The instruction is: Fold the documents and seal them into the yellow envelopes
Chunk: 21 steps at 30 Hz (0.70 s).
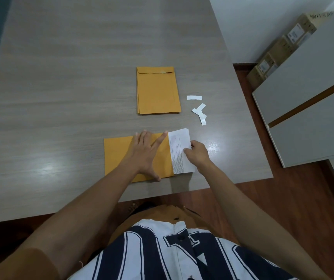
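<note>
Head view, looking down on the desk. My left hand lies flat on the near yellow envelope, its fingers straight and spread wide and the thumb reaching toward the envelope's near edge; it presses the paper to the desk and grips nothing. The envelope lies lengthwise, left to right, close to the desk's near edge.

My right hand is curled, its fingers narrow and pinching the folded document at its right side. The document is a white folded sheet with lines of small print, too fine to read. Its left edge meets the right end of the envelope, just beside my left index fingertip; whether any of it lies inside the envelope's mouth I cannot tell. Its right part rests on the bare desk.

Farther from me, well apart from the near envelope, sits a stack of yellow envelopes, flaps at the far end and the top flap folded down. To the right of the stack lie white paper strips: one alone and several overlapping in a small cluster.

Off the desk, at right, a white cabinet stands on the wooden floor, with cardboard boxes in a row beside it against the wall.
</note>
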Available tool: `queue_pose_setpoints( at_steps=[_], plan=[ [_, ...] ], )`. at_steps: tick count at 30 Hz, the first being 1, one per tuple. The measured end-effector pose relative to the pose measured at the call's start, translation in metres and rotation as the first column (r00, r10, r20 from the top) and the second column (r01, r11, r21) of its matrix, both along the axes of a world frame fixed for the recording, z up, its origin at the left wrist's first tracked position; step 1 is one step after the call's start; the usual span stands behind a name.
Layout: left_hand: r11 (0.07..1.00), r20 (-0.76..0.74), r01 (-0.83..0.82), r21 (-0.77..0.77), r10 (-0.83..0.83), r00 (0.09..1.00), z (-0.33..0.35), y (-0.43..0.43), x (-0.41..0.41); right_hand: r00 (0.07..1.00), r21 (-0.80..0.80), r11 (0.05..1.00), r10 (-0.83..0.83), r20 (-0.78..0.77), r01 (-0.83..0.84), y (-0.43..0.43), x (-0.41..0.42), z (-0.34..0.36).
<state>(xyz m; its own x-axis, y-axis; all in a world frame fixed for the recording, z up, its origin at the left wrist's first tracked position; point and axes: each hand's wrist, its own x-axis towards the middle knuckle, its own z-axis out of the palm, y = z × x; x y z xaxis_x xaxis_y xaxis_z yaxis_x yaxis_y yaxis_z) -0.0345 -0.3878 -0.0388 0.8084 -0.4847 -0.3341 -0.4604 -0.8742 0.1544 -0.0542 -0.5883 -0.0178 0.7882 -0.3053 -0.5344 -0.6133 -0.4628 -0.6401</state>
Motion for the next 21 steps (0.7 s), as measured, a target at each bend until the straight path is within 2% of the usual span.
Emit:
queue_pose_setpoints(
  at_steps=[4, 9, 13, 21],
  plan=[
    [0.999, -0.022, 0.001, -0.045, -0.002, 1.0, 0.006, -0.006, 0.0, 1.0, 0.035, 0.999, 0.0, -0.003, 0.0, 0.002, 0.004, 0.002],
    [0.995, -0.019, 0.005, -0.105, -0.007, 1.0, 0.016, -0.016, 0.004, 0.997, 0.183, 0.983, 0.044, -0.057, -0.033, 0.009, 0.01, 0.006],
    [0.994, -0.022, -0.004, -0.109, 0.001, 1.0, 0.015, -0.01, 0.004, 0.992, 0.359, 0.933, 0.024, -0.122, 0.021, -0.004, 0.017, 0.015],
    [0.994, 0.002, 0.032, -0.106, -0.032, 0.999, 0.015, -0.014, 0.0, 0.972, 0.483, 0.875, 0.094, -0.215, 0.022, 0.001, 0.02, 0.009]
  ],
)
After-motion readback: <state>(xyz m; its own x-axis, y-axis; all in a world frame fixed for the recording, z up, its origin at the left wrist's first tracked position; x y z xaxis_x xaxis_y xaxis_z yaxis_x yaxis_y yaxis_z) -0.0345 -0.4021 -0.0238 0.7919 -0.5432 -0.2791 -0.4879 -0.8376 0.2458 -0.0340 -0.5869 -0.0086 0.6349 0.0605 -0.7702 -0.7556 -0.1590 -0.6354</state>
